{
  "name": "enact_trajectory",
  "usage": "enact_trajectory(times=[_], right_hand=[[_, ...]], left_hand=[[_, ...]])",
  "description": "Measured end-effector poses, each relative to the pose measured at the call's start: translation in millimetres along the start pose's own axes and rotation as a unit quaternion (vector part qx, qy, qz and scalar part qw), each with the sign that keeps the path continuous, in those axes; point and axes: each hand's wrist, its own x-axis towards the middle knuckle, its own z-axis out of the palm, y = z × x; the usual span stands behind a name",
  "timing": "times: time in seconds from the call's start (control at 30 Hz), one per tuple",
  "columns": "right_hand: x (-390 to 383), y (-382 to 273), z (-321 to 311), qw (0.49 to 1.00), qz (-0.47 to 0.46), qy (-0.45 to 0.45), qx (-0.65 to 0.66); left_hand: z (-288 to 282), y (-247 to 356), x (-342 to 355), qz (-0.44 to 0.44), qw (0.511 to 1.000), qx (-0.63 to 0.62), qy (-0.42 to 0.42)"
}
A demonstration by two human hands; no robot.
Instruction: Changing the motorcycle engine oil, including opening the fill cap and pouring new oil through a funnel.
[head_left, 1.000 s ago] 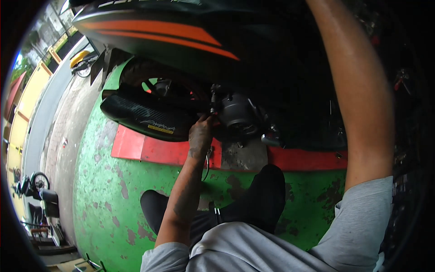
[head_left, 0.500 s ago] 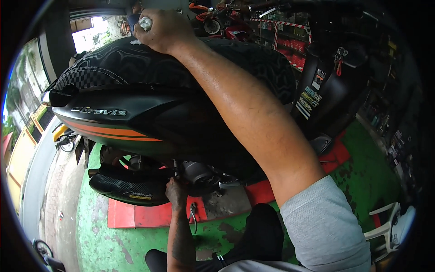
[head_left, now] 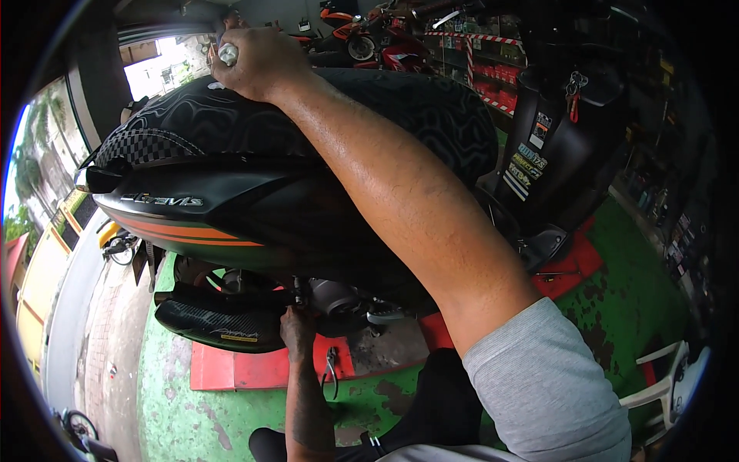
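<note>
A black scooter [head_left: 185, 215] with orange stripes fills the middle, with a patterned seat [head_left: 408, 108] on top. My right hand [head_left: 258, 61] is closed above the seat's rear half, around a small whitish, shiny object [head_left: 228, 54] whose kind I cannot make out. Low on the scooter, my left hand [head_left: 297, 327] has its fingers closed at a dark metal fitting [head_left: 299, 289] beside the carbon-look muffler [head_left: 208, 323]; what they hold is hidden. Just below and right of it, a pliers-like tool [head_left: 331, 362] rests on the red platform [head_left: 212, 369].
Behind the seat is a person [head_left: 228, 27], partly hidden by my right hand. Other motorbikes [head_left: 362, 46] and shelves with red boxes [head_left: 493, 96] stand at the back. A white plastic chair [head_left: 654, 385] is at lower right. A street [head_left: 69, 300] lies to the left.
A second ago the view pointed lower and my right hand was out of frame. Since half a second ago it has shifted slightly down-left, still closed; my left hand stays by the muffler.
</note>
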Motion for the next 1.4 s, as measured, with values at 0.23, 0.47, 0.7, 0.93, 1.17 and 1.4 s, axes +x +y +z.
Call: enact_trajectory(times=[0.23,0.47,0.7,0.93,1.17,1.4], right_hand=[[2.4,-5.5,-0.1,1.000,-0.002,-0.002,0.004],[-1.1,-2.0,-1.6,1.000,0.006,-0.002,0.003],[3.7,-7.2,-0.3,0.999,0.023,-0.024,-0.002],[1.6,-4.5,-0.4,0.999,0.031,-0.014,0.007],[1.3,-5.2,-1.1,1.000,0.014,-0.021,0.001],[3.7,-8.2,-1.7,0.997,0.048,-0.065,0.018]], left_hand=[[8.4,-33.3,10.4,0.119,0.987,-0.085,-0.064],[4.1,4.8,-1.2,-0.023,0.999,-0.040,0.028],[9.5,-35.2,11.0,0.069,0.984,-0.137,-0.087],[10.1,-13.4,2.5,-0.021,0.997,-0.064,0.037],[-5.8,-14.1,9.1,-0.046,0.977,-0.181,-0.106],[-11.2,-11.1,8.8,0.041,0.976,-0.195,-0.091]])
